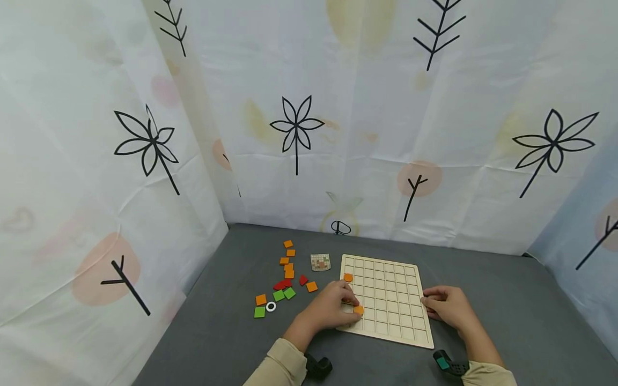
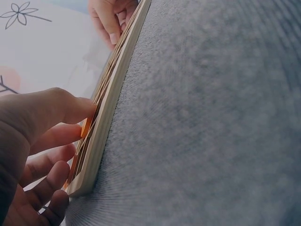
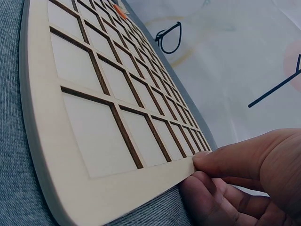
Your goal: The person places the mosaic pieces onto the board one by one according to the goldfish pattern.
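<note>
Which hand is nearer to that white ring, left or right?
Left. The left hand is right of the white ring, pinching an orange tile over the wooden grid board; the right hand is farther right, holding the board's right edge.

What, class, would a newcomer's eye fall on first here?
The pale wooden grid board would likely come first, on the grey table: the left hand pinches an orange tile there, the right hand grips the board's right edge. Bright loose tiles lie scattered left of it. Behind, bold black flower drawings mark the white cloth.
</note>
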`<state>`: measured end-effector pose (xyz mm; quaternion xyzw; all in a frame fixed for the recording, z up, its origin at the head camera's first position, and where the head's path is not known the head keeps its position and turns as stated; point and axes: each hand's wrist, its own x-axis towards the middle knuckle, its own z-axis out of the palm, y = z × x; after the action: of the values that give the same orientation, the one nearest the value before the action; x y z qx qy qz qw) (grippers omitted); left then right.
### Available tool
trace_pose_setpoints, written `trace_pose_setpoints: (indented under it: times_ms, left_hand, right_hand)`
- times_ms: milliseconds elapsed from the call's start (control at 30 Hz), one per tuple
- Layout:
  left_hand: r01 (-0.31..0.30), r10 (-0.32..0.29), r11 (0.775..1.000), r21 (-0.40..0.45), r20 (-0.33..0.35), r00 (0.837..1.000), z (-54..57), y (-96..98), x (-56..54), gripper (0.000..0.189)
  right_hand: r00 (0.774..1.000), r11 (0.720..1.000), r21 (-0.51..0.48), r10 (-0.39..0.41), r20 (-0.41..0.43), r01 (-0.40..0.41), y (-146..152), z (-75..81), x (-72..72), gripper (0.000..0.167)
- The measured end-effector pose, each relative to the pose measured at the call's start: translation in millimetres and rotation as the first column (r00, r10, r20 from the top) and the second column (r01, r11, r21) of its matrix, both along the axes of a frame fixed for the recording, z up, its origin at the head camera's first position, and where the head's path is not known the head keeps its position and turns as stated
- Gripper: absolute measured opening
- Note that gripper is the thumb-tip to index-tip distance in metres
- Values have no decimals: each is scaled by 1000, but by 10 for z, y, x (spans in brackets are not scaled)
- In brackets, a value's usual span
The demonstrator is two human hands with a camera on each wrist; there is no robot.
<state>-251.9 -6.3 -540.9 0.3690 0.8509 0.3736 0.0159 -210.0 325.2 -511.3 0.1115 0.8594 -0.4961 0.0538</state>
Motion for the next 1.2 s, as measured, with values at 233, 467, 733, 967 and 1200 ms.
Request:
trace_pose_setpoints:
  times_ms: [233, 467, 733, 967, 1200]
  left_hand:
    - [-1, 1, 1000, 1, 18, 1000, -1, -1, -6, 17]
    - [9, -9, 1000, 9, -6, 1000, -32, -1, -17, 18]
    - [23, -23, 1000, 6, -19, 1000, -27, -4, -14, 18]
    - [22, -22, 1000, -2, -17, 1000, 16, -1, -1, 17]
    - [30, -30, 1000, 3, -21, 999, 21, -2, 4, 15]
  right_hand:
    - [1000, 1000, 3, -2, -1, 2, 1, -6, -17, 35]
    - [1000, 1000, -3, 10, -11, -10, 22, -25, -11, 35]
    - [1000, 1000, 1, 9, -16, -9, 23, -31, -8, 35]
    - [1000, 1000, -2, 2, -14, -2, 13, -24, -9, 35]
    - [1000, 1000, -6, 8, -8, -8, 14, -20, -7, 35]
